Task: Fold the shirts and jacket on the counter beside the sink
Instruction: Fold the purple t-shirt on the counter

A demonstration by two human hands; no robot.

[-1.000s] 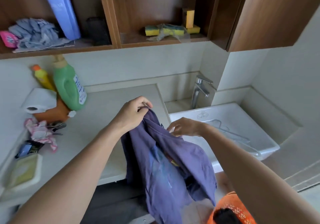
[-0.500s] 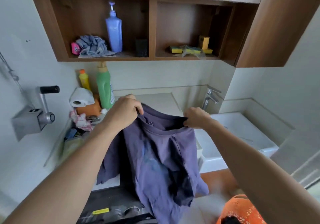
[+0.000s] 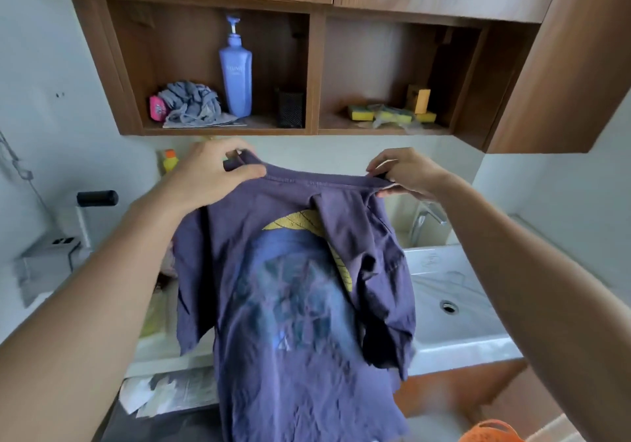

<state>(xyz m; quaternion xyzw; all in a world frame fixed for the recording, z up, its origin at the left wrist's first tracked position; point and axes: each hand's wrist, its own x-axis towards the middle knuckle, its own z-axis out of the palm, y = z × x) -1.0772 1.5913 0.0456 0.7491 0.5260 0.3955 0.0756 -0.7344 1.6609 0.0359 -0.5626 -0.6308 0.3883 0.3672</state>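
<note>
The shirt [image 3: 293, 305] hangs full length in mid-air at the centre of the view, in front of the worktop [image 3: 153, 356], with the sink [image 3: 454, 305] at its 3 o'clock. It is soft, creased, dusky purple cloth with a faded blue print and a yellow curved shape facing the camera. A sleeve bunches on the 3 o'clock side.

The left hand [image 3: 211, 175] pinches the top edge at 11 o'clock, thumb over the cloth. The right hand [image 3: 403, 175] pinches it at 1 o'clock, and the edge is stretched almost straight between them.

Half a second ago the hands were lower and closer together, with the neck opening and label showing. Now they are higher and wider apart, and the printed side shows.

At 12 o'clock a wood-grain shelf [image 3: 225, 130] carries a tall blue pump bottle [image 3: 235, 76], a crumpled grey cloth [image 3: 191, 106] and yellow sponges [image 3: 386, 113]. The sink is glossy white and rectangular, with a metal tap [image 3: 423, 219].
</note>
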